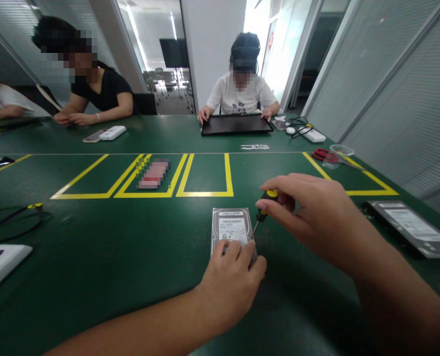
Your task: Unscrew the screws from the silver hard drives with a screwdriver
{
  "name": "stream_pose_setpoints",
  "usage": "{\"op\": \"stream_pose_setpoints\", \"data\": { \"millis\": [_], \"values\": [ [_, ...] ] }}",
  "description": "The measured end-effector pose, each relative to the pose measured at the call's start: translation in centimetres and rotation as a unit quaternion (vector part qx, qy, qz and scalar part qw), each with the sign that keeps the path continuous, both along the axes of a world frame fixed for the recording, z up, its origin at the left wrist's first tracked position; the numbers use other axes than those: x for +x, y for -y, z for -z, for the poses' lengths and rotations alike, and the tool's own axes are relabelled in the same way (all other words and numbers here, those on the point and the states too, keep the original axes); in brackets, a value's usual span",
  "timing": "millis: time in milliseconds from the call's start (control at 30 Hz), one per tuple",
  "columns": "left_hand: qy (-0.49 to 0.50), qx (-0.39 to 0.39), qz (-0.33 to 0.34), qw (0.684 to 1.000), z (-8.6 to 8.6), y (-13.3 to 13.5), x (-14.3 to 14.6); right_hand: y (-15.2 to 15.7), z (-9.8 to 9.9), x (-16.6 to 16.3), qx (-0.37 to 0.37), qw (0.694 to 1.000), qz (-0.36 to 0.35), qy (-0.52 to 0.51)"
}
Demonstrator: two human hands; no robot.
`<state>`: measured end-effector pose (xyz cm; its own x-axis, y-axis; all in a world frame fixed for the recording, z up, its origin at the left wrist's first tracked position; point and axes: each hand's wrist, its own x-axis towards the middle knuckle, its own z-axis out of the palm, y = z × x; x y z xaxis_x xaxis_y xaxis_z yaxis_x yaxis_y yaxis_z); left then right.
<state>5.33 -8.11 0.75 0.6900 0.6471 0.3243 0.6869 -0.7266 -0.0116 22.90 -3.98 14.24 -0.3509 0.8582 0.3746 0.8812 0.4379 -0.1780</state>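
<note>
A silver hard drive (231,226) with a white printed label lies flat on the green table. Over its near end curl the fingers of my left hand (231,283), pressing and gripping it there; that part of the drive is hidden. My right hand (314,212) pinches a short screwdriver (262,214) by its black and yellow handle between thumb and fingers. The tool is tilted, and its thin shaft runs down to the drive's right edge, close to my left fingertips. Whether the tip sits in a screw is too small to tell.
A second hard drive (409,225) lies at the right, near red-handled scissors (325,155) and a clear plastic cup (341,152). Yellow tape outlines (205,194) mark the table. Opposite, a person (242,94) holds a black panel (236,125); another person (101,94) sits left.
</note>
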Motion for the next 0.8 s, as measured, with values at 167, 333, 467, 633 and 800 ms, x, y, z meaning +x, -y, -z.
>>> {"op": "stream_pose_setpoints", "data": {
  "millis": [167,333,467,633,800],
  "values": [
    [0.009,0.006,0.0,1.0,0.13,0.0,-0.02,0.04,0.11,0.25,0.002,1.0,-0.015,-0.012],
    [0.006,0.008,0.001,1.0,0.1,0.06,-0.06,-0.08,0.14,0.14,0.034,0.997,-0.049,-0.05],
    [0.005,0.007,0.006,1.0,0.12,0.09,-0.13,-0.25,0.05,0.2,0.033,0.996,-0.07,-0.052],
    [0.002,0.005,0.001,1.0,0.0,0.04,-0.12,-0.34,0.11,0.49,0.039,0.992,-0.108,-0.05],
    [0.004,0.006,0.004,1.0,-0.14,-0.04,-0.09,-0.32,0.22,0.61,0.062,0.99,-0.123,-0.031]
  ]
}}
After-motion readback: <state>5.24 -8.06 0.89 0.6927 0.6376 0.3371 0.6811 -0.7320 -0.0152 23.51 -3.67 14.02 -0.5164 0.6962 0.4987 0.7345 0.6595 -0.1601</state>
